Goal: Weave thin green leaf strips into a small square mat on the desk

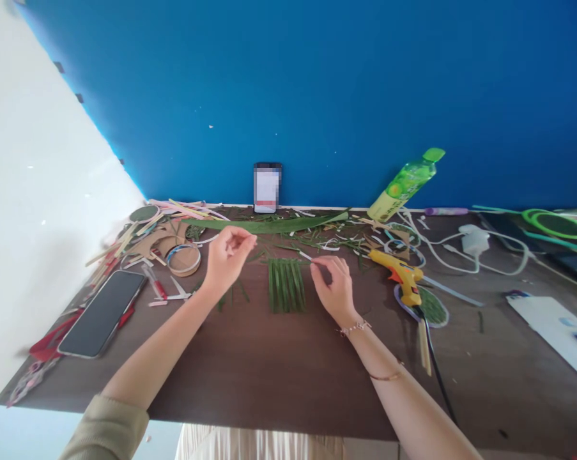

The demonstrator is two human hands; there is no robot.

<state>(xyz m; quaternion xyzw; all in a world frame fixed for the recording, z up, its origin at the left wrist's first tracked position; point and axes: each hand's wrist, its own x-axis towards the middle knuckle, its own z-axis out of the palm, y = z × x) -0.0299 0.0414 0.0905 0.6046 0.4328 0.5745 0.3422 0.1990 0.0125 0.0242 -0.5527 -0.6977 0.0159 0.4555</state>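
My left hand [225, 259] is raised over the table, thumb and fingertips pressed together in a pinch. Whatever it may hold is too small to make out. Between thumb and forefinger, my right hand [335, 287] pinches a thin white strip [305, 256], whose free end points up and left. Below and between the hands lies a row of dark green leaf strips [287, 285], set side by side on the table, with the white strip just above its upper right corner. Behind my hands stretches a long green leaf [273, 225].
A yellow glue gun [399, 275] lies at right, partly over an oval leaf-covered piece [432, 306]. A green bottle [406, 185] and a phone [268, 188] lean on the wall. At left are another phone [103, 313], scissors [177, 292] and a cardboard ring [183, 260].
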